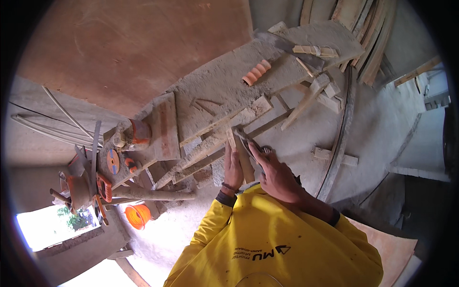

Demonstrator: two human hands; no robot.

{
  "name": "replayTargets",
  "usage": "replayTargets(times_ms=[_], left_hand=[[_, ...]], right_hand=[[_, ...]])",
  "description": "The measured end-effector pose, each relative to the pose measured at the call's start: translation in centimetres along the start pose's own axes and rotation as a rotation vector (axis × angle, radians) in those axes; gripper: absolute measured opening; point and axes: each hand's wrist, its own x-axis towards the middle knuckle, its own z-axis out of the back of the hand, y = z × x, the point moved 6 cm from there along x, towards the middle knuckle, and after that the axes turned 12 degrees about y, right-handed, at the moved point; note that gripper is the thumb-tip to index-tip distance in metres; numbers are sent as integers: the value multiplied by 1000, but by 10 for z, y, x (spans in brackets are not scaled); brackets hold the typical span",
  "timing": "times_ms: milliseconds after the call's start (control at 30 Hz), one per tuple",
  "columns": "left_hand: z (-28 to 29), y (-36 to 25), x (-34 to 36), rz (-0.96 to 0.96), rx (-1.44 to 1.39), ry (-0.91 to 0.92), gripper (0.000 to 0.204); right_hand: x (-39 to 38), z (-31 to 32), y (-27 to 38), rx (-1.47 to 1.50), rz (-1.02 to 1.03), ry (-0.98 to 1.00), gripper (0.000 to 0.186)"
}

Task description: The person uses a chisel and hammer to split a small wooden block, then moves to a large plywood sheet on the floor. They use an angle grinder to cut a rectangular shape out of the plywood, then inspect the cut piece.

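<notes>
My left hand (233,168) grips a narrow wooden piece (246,170) upright along its side, at the lower middle of the view. My right hand (275,174) holds a dark, elongated tool (243,136) against that piece, its index finger stretched along the tool; what kind of tool it is I cannot tell. Just beyond my hands lies a dusty timber trestle (210,146), below the long, dust-covered plank bench (205,115). A ribbed terracotta-coloured tube (256,72) and a bundle of wood strips tied with string (315,50) lie on that bench.
A bucket (138,131), orange-handled saw (104,186) and orange disc (113,161) crowd the bench's left end. An orange bucket (138,216) stands on the floor below. A large board (134,43) fills the upper left; long curved strips (368,43) lean at upper right.
</notes>
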Motion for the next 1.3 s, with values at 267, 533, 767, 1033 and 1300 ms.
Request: replayTargets(times_ms=[267,533,767,1033,1300], left_hand=[[9,16,4,-88,165,-10,56],[5,16,4,-74,-27,5,57],[-11,-9,-1,-68,-50,-25,54],[-13,-4,-1,-78,-68,-3,56],[6,-19,-23,-135,38,-44,39]], right_hand=[[-12,1,3,-29,98,-85,91],[-5,-5,1,-110,89,-108,93],[3,-1,0,-88,141,-170,92],[11,10,-5,-58,116,-143,91],[56,104,28,-97,216,-400,75]])
